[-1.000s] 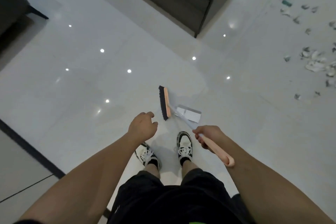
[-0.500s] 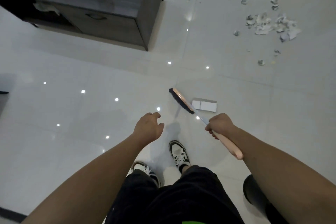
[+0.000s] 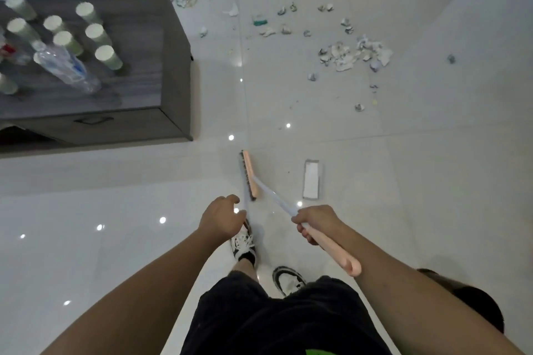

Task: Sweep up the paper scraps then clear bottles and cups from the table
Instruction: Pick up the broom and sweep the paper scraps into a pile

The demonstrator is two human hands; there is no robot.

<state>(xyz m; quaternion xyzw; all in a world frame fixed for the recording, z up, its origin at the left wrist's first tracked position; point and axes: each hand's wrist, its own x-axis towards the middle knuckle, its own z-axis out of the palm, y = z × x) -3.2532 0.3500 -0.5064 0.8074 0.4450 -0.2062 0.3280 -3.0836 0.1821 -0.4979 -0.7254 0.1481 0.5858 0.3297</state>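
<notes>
Presently, largest to smallest. Floor [image 3: 403,181]: pale tile, unswept. Table [image 3: 138,89] at ten o'clock: loaded with green cups [image 3: 108,57] and a clear bottle [image 3: 65,66]; nothing cleared. Paper scraps [image 3: 350,55] at one o'clock: scattered, well apart from broom head; sweeping not begun, both stages outstanding. Broom [image 3: 250,176] at centre: bristles low, angled toward twelve o'clock. Right hand [image 3: 315,223]: grip clamped on broom handle. Left hand [image 3: 220,219]: grip apart, loosely curled, holding nothing. White card [image 3: 311,179] just right of broom. Versus half-second-earlier frame: table and scraps lower in view, closer.

Glossy tiled floor [image 3: 418,181], white reflected rectangle [image 3: 311,179]
</notes>
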